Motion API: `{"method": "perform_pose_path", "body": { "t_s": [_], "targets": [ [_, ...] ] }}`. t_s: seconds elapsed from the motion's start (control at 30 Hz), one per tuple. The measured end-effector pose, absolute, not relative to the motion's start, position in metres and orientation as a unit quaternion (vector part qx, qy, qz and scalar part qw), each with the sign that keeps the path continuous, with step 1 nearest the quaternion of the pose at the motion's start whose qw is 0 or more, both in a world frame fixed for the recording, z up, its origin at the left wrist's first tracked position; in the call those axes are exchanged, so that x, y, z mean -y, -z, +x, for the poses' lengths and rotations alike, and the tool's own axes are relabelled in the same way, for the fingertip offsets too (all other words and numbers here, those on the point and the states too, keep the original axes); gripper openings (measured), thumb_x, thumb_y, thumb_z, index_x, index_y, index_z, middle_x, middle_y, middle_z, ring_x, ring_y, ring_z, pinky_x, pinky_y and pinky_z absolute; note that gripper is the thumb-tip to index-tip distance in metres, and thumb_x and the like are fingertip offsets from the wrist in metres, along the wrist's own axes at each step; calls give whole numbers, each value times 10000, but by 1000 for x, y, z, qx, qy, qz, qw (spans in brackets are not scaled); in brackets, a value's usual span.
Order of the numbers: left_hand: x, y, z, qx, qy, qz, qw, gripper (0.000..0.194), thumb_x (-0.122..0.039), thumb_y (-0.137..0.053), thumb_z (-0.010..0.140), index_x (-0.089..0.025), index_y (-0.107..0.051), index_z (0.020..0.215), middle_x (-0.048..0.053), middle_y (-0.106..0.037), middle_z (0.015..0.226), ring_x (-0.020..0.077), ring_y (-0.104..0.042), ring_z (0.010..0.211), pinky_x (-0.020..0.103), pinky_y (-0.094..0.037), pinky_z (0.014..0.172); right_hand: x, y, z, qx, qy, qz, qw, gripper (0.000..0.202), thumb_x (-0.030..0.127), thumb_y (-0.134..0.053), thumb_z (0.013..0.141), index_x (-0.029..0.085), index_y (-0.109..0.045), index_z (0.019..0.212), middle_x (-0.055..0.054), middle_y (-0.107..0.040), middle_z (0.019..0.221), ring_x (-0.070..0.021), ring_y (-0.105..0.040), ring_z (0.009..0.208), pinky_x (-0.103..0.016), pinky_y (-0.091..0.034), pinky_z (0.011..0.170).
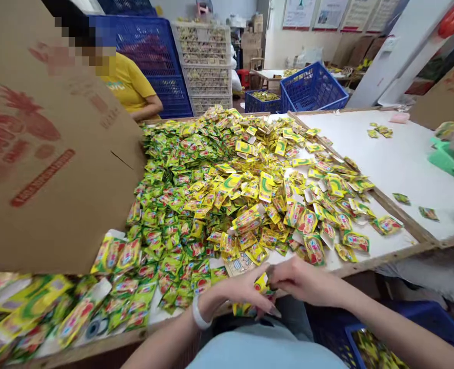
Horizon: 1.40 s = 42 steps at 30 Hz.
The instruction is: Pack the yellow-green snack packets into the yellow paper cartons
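Note:
Both hands are together at the table's front edge, in front of my light blue shirt. My left hand (245, 289) has its fingers closed around a small yellow packet (262, 283). From the right, my right hand (296, 279) touches the same packet with bent fingers, pinched at its top end; part of the fingertips is hidden. Beyond them lies a large heap of small green packets (180, 179) and yellow packets (250, 174). Small yellow cartons (265, 186) are scattered over the heap, some with open flaps.
A large cardboard box (68, 215) stands on the left. Across the white table (399, 164), a person in a yellow shirt (129, 82) sits. Wooden strips (399, 215) divide the tabletop. A blue crate (422, 328) with packets is below right; more crates (207, 66) stand behind.

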State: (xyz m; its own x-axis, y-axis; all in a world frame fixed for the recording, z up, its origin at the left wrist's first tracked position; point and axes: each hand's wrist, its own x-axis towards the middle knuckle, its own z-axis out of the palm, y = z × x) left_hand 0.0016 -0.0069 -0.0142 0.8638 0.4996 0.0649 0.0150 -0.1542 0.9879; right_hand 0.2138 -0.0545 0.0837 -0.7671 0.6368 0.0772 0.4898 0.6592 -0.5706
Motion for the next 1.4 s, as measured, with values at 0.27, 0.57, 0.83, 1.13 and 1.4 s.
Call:
{"method": "perform_pose_path", "body": {
  "t_s": [0.27, 0.57, 0.83, 1.13, 1.4],
  "targets": [
    [25, 39, 38, -177, -164, 704, 667, 1041, -274, -879, 563, -222, -364, 1466, 49, -641, 1102, 245, -645, 1007, 401, -516, 946, 83, -39, 231, 854, -350, -354, 154, 422, 552, -599, 932, 173, -740, 809, -49, -661, 796, -179, -627, 795, -270, -487, 725],
    [25, 40, -1, -342, -418, 799, 265, 264, -277, -553, 952, -210, -610, 1200, 121, -645, 1207, 257, -592, 1176, 456, -461, 1046, 34, -108, 382, 568, 282, -699, 331, 485, 526, -558, 957, 107, -701, 1156, -170, -717, 859, -198, -581, 596, -300, -307, 538],
    [16, 48, 19, -417, -356, 835, 42, 253, -259, -519, 977, -172, -592, 1203, 119, -674, 1126, 274, -618, 1073, 427, -503, 934, 34, 35, 236, 790, 304, -530, 47, 177, 295, -658, 898, 143, -706, 975, -143, -691, 998, -281, -589, 929, -346, -411, 697],
    [-22, 53, 78, -474, -260, 841, -28, 479, -260, -680, 885, -134, -535, 1324, 146, -654, 1157, 306, -622, 1100, 426, -502, 922, 42, 24, 274, 788, 298, -512, 169, 163, 121, -532, 945, 172, -687, 950, -97, -677, 989, -230, -560, 937, -334, -402, 806],
    [-10, 60, 76, -495, -263, 828, 0, 518, -234, -723, 839, -139, -511, 1302, 190, -559, 1330, 341, -561, 1236, 479, -486, 1002, 48, 53, 250, 784, 299, -541, 57, 189, 205, -646, 868, 111, -718, 1015, -190, -659, 1152, -313, -556, 1021, -399, -424, 770]
  ]
}}
